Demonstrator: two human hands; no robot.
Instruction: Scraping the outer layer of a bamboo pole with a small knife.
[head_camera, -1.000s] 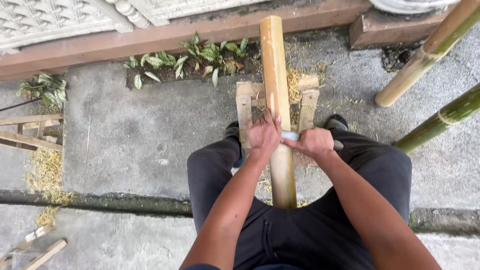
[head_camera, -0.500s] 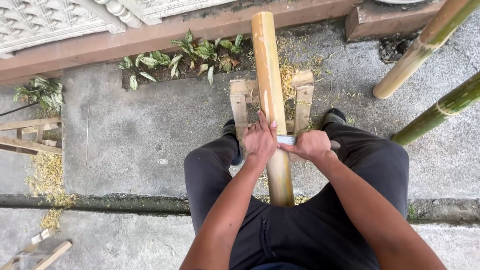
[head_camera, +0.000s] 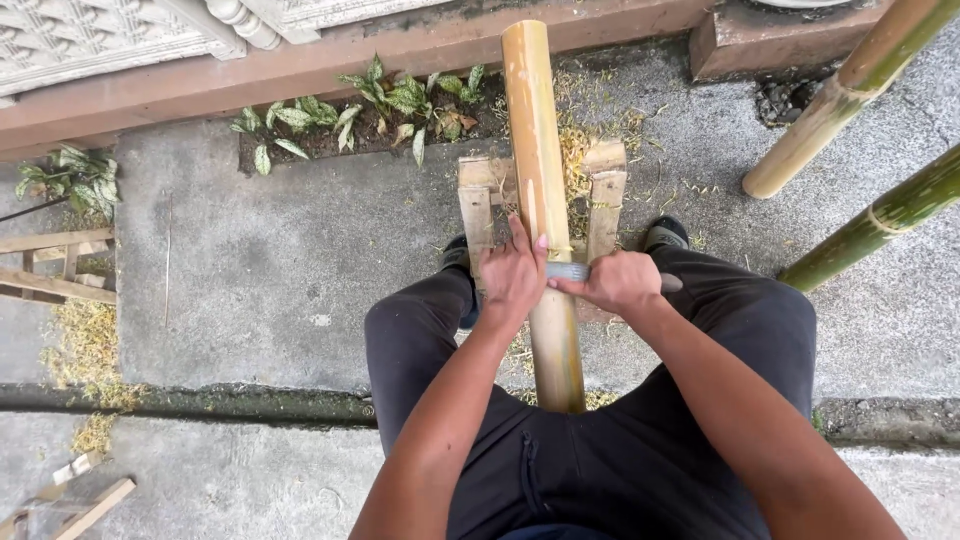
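Observation:
A thick yellow bamboo pole (head_camera: 538, 170) lies lengthwise between my knees, resting on a small wooden stand (head_camera: 476, 195). A grey metal blade (head_camera: 566, 271) lies crosswise over the pole. My left hand (head_camera: 512, 275) presses on the blade's left end and on the pole, fingers stretched forward. My right hand (head_camera: 620, 282) is closed around the blade's handle on the pole's right side. I sit in dark trousers with both feet beside the stand.
Two green bamboo poles (head_camera: 850, 85) lean in from the upper right. Pale shavings (head_camera: 85, 340) lie on the concrete at left and around the stand. Wooden slats (head_camera: 45, 265) sit at the left edge; leafy plants (head_camera: 390, 100) grow below a brown ledge.
Both hands and the blade have shifted slightly up along the pole, and the view has tilted a little. The grip is the same.

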